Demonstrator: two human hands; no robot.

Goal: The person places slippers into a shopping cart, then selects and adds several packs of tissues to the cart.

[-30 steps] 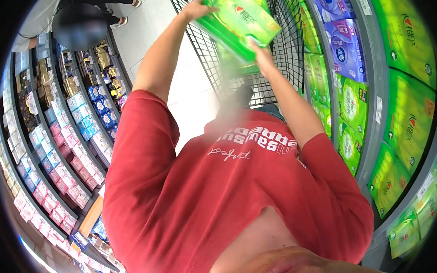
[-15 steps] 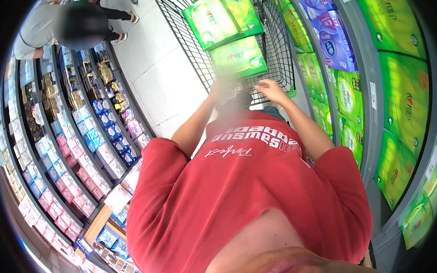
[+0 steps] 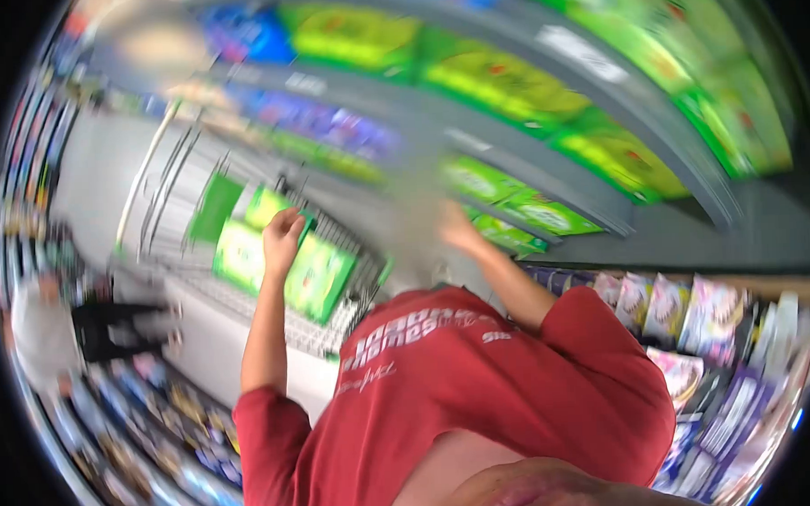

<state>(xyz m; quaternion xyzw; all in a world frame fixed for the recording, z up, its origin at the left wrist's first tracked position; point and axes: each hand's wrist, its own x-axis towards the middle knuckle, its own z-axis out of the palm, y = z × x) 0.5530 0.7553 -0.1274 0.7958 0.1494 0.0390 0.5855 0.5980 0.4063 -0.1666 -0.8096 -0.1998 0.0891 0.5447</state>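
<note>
The whole view is smeared by motion. My left hand is stretched out over the green packs lying in the wire shopping cart. Its fingers curl at the top edge of one pack, and the blur hides whether they grip it. My right hand is raised toward the grey shelf, close to the green packs on the shelf, with nothing visible in it.
Shelves of green and purple packs curve across the top and right. Smaller pastel packages fill the lower right. Another person stands at the left in the aisle, beside low shelves of small goods.
The view has swung sharply, so the cart now lies left of centre and the shelf runs overhead. My right hand has left the cart for the shelf. My left hand stays by the cart's packs.
</note>
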